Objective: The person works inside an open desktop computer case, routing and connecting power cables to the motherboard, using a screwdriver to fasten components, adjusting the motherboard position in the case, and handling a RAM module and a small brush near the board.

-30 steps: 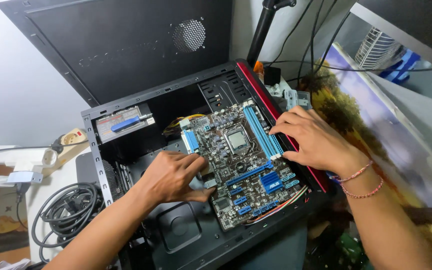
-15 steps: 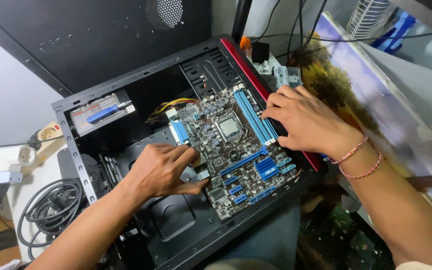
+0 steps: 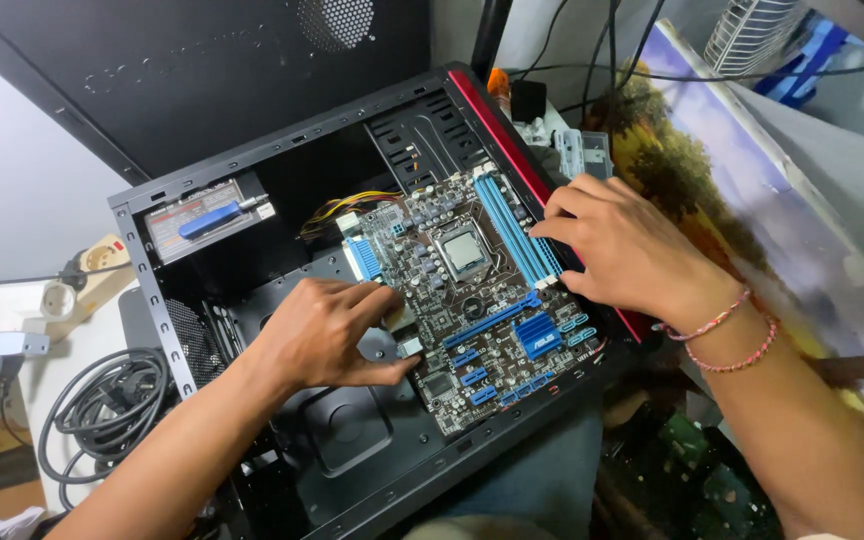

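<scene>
A black metal computer case, lying open on its side, fills the middle of the frame, its perforated side panel propped at the upper left. Inside it, at centre, sits a dark rectangular motherboard with glossy blue slots and a square silver socket. The left hand pinches the board's left edge with curled fingers, while the right hand presses spread fingers along its right edge; coiled grey cable lies lower left.
</scene>
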